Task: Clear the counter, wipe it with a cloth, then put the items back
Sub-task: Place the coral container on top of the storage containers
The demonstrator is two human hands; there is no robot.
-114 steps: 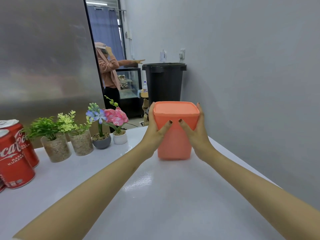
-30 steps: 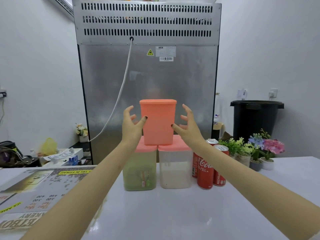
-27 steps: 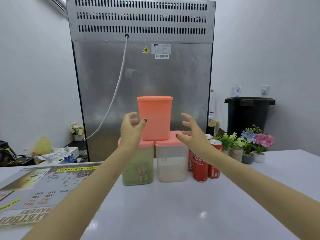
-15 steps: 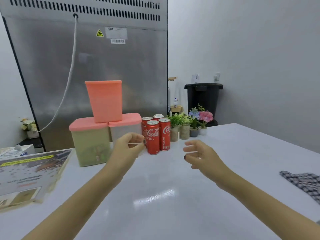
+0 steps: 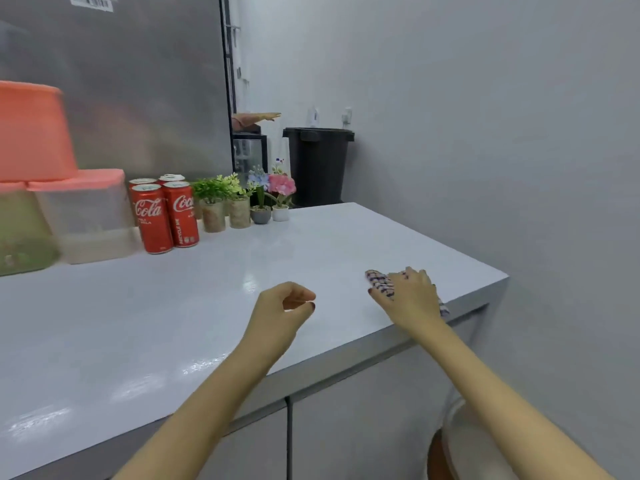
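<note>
Change since half a second ago: we are seeing the view swing rightward, and the right hand (image 5: 410,294), earlier hovering over bare counter, is now lying on the checked cloth (image 5: 381,284); the left hand (image 5: 282,311) is still hovering, empty.
Right hand: we are watching it rest palm down on the cloth, fingers slightly spread and laid flat over the fabric; whether they are gripping it, we cannot tell.
Left hand: we are noting it curling loosely above the counter (image 5: 214,299), thumb and forefinger nearly meeting, holding nothing.
Cloth: sitting at about 3 o'clock from the left hand, near the counter's front right corner, mostly hidden under the right hand.
Stacked containers: at 10 o'clock, an orange tub (image 5: 33,133) is standing on two pink-lidded clear boxes (image 5: 86,216), partly cut off by the frame edge.
Cans: red cola cans (image 5: 164,216) are standing just beside the boxes.
Plants: four small potted plants (image 5: 242,199) are lining up at 12 o'clock, next to the cans.
Background: a black bin (image 5: 318,164) is standing beyond the counter's far end.
</note>
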